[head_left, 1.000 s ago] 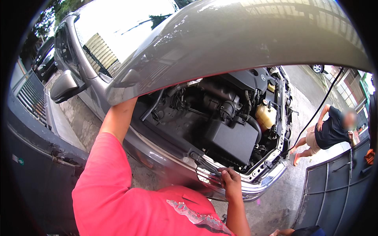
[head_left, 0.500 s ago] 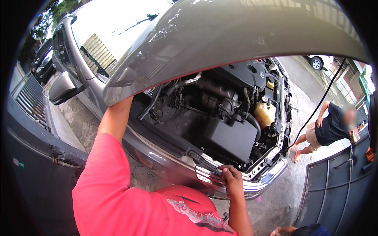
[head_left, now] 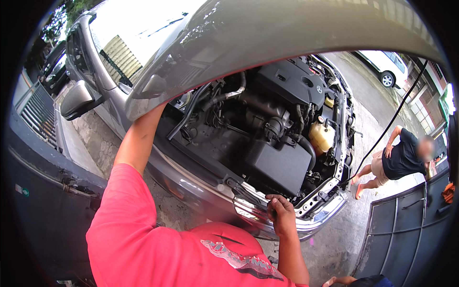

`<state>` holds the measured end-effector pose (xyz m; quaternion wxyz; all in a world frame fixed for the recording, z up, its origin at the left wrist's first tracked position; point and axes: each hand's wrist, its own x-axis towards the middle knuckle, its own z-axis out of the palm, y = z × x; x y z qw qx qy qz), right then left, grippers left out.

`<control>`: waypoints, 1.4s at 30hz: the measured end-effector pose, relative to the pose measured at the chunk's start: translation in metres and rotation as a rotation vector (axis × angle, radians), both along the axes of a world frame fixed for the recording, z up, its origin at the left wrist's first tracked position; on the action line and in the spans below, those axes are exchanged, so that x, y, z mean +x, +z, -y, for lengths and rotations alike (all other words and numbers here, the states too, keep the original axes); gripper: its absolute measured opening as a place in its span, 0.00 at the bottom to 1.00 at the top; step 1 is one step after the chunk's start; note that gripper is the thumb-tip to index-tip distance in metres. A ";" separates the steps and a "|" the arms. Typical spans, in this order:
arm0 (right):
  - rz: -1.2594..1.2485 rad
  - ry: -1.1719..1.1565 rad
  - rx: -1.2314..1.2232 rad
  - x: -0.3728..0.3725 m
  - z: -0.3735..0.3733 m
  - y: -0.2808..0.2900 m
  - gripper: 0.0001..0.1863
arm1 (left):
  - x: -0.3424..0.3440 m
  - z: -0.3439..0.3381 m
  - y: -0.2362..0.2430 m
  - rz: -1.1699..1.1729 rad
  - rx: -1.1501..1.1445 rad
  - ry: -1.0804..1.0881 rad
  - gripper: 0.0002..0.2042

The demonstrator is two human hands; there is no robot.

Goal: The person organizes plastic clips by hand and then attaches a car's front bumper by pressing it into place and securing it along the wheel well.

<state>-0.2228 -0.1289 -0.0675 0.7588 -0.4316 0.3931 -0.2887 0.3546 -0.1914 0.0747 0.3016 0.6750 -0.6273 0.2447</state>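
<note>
My left forearm (head_left: 138, 143) reaches up under the raised grey-brown car hood (head_left: 287, 36), which hides the hand itself. Low in front of me, my right hand (head_left: 281, 210) is closed, its thumb and fingers curled together at the car's front edge beside the headlight (head_left: 248, 210). Whether something small is in those fingers I cannot make out. Beyond it lies the engine bay, with a black air filter box (head_left: 277, 167), a dark engine cover (head_left: 291, 81) and a yellowish coolant reservoir (head_left: 321, 135).
A thin dark rod (head_left: 392, 122) slants across the right side. A person in a dark shirt (head_left: 404, 153) stands beyond the bumper. Dark metal gates (head_left: 401, 229) flank the car at right and left (head_left: 52, 215). A white car (head_left: 385, 67) is parked farther off.
The view has shifted slightly, showing more of the engine cover and the white car. My right hand stays at the front edge, its fingers still curled. My left arm stays under the hood.
</note>
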 end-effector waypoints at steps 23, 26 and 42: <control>0.577 0.077 0.490 0.068 -0.006 -0.024 0.17 | -0.001 0.062 -0.025 -0.238 0.156 0.092 0.15; 0.596 0.058 0.487 0.057 -0.004 -0.032 0.19 | 0.034 0.112 -0.020 -0.297 0.267 0.274 0.14; 0.859 0.074 0.434 0.046 -0.004 -0.055 0.19 | 0.081 0.183 -0.062 -0.155 0.505 0.347 0.16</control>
